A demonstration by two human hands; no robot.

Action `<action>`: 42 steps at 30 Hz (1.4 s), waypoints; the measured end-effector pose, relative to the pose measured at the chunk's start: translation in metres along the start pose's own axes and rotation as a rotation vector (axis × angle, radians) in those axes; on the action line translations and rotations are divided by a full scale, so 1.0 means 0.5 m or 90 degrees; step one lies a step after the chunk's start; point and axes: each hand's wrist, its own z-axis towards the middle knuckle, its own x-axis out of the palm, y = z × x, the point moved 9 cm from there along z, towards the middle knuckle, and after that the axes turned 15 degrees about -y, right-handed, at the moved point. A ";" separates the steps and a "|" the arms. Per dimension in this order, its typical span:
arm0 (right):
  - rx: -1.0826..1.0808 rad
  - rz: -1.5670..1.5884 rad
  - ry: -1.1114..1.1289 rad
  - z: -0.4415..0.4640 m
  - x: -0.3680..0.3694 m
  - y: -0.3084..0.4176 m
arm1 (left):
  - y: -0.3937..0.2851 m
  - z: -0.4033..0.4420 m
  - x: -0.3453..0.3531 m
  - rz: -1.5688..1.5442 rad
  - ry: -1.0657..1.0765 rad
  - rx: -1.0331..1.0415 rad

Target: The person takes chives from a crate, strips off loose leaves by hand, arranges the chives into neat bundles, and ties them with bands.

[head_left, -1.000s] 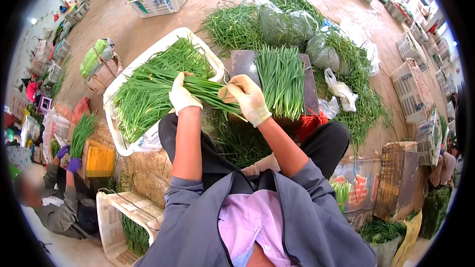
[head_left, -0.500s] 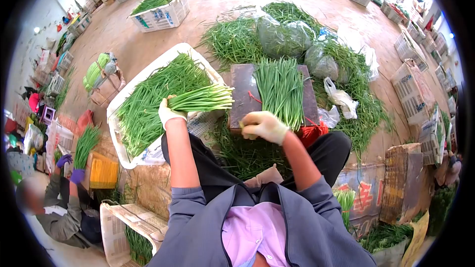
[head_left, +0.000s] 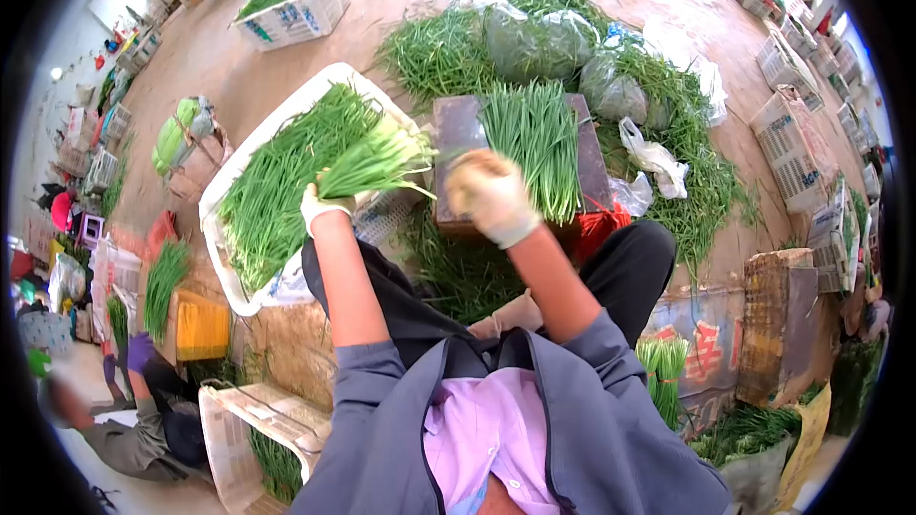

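My left hand, in a pale glove, is closed round a bunch of green chives, whose pale stem ends fan out to the right. The bunch is over a white crate filled with more chives. My right hand, gloved too, is by the left front edge of a dark box, a little apart from the held stems. Motion smears its fingers, so I cannot see whether they hold anything. A thick bundle of chives lies on the box, with red ties at its front right corner.
Loose greens and stuffed plastic bags lie behind the box. A white bag is at its right. Another person in purple gloves sits at lower left, near a yellow block. A crate stands beside my left side.
The held bunch has spread and its stem ends tilt more upward. My right hand has risen and blurred. The whole view has shifted slightly.
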 end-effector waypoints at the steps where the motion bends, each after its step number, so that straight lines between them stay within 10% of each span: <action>1: 0.008 0.177 -0.050 -0.009 -0.036 0.041 | -0.026 0.040 -0.003 -0.017 0.011 -0.005; 3: 0.009 0.336 -0.026 -0.015 -0.078 0.097 | -0.037 0.025 0.002 -0.041 0.020 -0.008; 5: 0.037 -0.229 0.024 -0.024 -0.055 0.085 | -0.031 0.028 0.013 -0.014 0.036 0.001; 7: -0.219 -0.582 0.188 -0.020 0.000 0.043 | -0.006 0.000 0.033 0.011 0.078 -0.013; 9: 0.031 -0.250 0.029 -0.009 -0.004 -0.018 | 0.020 -0.029 0.041 0.003 0.069 -0.013; 17: 0.092 -0.241 -0.020 0.023 0.060 -0.089 | 0.056 -0.040 0.043 0.002 0.101 -0.052; 21: 0.129 -0.144 0.110 -0.026 0.035 -0.037 | 0.036 -0.048 0.035 0.003 0.085 -0.030; 25: 0.174 -0.471 0.383 -0.092 -0.031 -0.130 | 0.005 -0.020 0.038 -0.006 0.098 -0.028; 26: -0.216 -0.699 0.421 -0.068 -0.046 -0.127 | 0.009 -0.035 0.044 0.017 0.098 -0.001; 29: 0.095 -0.330 0.069 -0.048 -0.027 -0.047 | 0.022 -0.031 0.051 0.018 0.140 -0.041; 35: -0.021 -0.324 0.085 -0.084 0.095 0.049 | 0.039 -0.091 0.053 0.067 0.146 0.050; 39: -0.520 -0.580 -0.070 -0.047 0.111 0.110 | 0.055 -0.096 0.066 0.054 0.204 0.058; 42: -0.486 -0.692 -0.112 -0.010 0.105 0.079 | 0.081 -0.184 0.066 0.035 0.160 0.110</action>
